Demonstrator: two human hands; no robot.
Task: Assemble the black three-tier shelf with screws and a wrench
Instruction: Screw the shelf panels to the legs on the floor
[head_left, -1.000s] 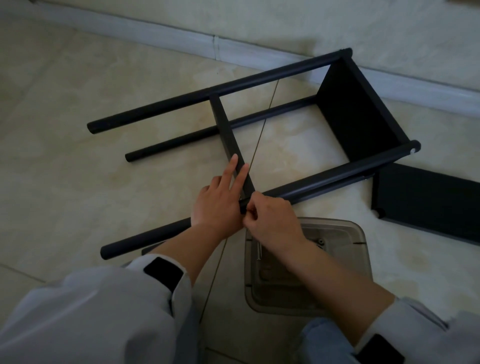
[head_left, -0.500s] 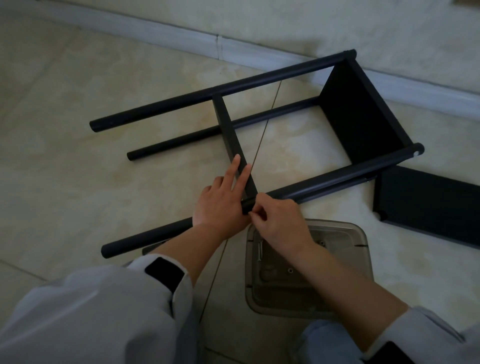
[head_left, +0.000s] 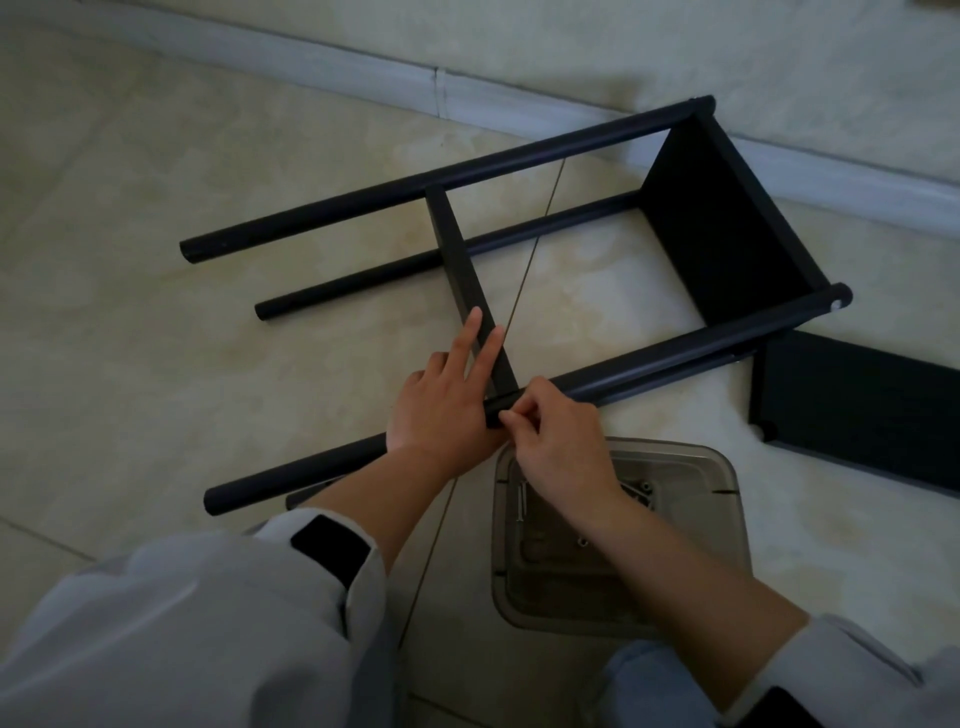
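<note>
Poles of the shelf lie on the floor, the frame tipped on its side and running from lower left up toward the wall on the right. One panel is already fixed between the poles at the far right end; a second, the middle panel, crosses the frame edge-on near its centre.

At that panel's near end, the left hand rests with two fingers straight along the panel's edge, its grip spread and pressing rather than clasping. Touching it on the right, the right hand has its fingertips pressed together in a pinch at the joint where the panel meets the near pole. It is probably starting a screw, but the screw itself is too small to see.

The frame looks stiff and fairly light, likely thin metal tube and sheet. It should slide easily on the smooth tile, so the flat left hand is well placed to steady it. Taking hold close to the joint seems best, since the half-fastened panel could pivot or slip out of line.

Below the right hand sits a clear tray holding screws. Farther right, a loose panel lies flat on the floor, just beside the frame.
</note>
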